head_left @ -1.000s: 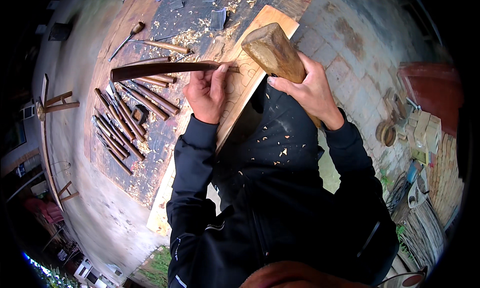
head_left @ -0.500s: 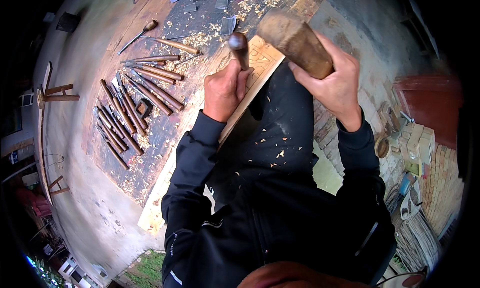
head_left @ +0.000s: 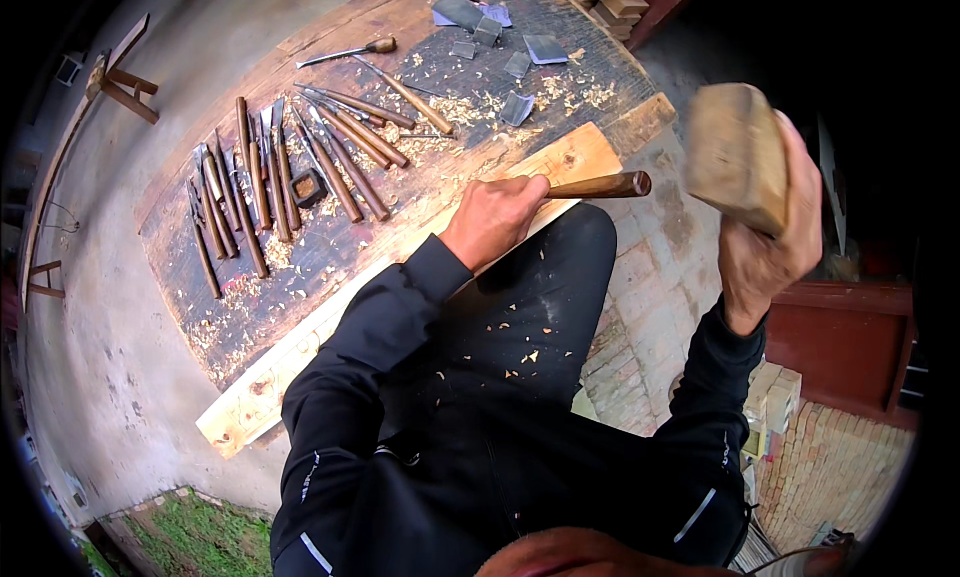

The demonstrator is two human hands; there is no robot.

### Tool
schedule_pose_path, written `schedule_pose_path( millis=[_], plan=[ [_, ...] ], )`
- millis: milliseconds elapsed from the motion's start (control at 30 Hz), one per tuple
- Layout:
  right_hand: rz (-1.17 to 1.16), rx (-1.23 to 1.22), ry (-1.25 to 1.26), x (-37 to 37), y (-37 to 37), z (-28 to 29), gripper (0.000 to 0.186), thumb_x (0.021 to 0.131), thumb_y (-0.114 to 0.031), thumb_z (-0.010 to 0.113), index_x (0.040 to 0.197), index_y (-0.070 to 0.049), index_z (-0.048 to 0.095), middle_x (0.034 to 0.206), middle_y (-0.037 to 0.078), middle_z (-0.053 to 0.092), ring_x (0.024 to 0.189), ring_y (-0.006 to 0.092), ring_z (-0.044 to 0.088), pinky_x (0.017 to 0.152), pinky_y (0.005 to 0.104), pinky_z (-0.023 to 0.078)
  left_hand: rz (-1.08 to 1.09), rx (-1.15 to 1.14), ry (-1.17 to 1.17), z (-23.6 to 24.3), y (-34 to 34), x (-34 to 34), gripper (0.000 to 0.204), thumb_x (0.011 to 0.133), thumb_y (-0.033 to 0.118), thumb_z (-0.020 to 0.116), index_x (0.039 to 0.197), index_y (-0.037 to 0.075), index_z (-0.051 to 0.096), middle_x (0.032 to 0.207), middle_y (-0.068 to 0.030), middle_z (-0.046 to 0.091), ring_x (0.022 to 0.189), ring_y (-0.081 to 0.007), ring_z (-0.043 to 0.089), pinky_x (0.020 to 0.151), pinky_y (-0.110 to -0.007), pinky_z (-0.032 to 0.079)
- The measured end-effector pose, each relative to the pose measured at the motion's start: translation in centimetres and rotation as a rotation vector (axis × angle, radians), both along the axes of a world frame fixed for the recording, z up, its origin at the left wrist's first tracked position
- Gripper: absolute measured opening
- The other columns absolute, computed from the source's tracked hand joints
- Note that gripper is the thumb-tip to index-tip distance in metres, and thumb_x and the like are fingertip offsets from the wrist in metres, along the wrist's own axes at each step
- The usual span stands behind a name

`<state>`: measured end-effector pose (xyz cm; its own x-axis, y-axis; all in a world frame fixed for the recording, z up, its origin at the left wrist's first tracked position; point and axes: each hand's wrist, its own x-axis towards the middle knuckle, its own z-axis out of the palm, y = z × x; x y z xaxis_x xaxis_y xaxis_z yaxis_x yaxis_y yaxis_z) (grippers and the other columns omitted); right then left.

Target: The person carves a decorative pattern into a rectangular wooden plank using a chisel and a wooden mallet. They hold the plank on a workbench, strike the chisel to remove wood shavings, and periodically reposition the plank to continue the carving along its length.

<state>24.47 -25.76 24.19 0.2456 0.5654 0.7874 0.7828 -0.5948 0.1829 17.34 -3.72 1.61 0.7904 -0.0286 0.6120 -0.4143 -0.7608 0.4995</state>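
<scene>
My left hand (head_left: 497, 217) is closed around a carving chisel, whose brown wooden handle (head_left: 605, 186) points right past the board's near edge. Its blade is hidden by the hand, which rests on a long pale wooden board (head_left: 582, 155) with carved lines. Off to the right, in the air, my right hand (head_left: 778, 239) grips a blocky wooden mallet (head_left: 733, 157). A gap separates the mallet from the chisel handle's end.
Several carving chisels (head_left: 345, 135) lie spread on the worn wooden table (head_left: 330, 277) among shavings. A small dark block (head_left: 308, 187) sits between them. Sandpaper pieces (head_left: 545, 49) lie at the back. A wooden bench (head_left: 65, 157) stands far left, and a red cabinet (head_left: 840, 347) at right.
The mallet has swung right, away from the chisel. The chisel handle has gone from standing up to leaning right. My view has shifted, showing more of the table's far side.
</scene>
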Motion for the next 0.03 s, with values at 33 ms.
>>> schedule_pose_path(
  millis=[33],
  plan=[
    [0.004,-0.006,-0.003,0.07,0.17,0.09,0.062,0.089,0.011,0.072,0.148,0.006,0.055,0.122,0.017,0.077,0.109,0.0280,0.076,0.097,0.0448,0.061,-0.001,0.006,0.003,0.04,0.04,-0.09,0.024,0.097,0.014,0.076,0.095,0.008,0.053,0.074,-0.0131,0.061,0.065,-0.0373,0.066,0.055,-0.046,0.051]
  ],
)
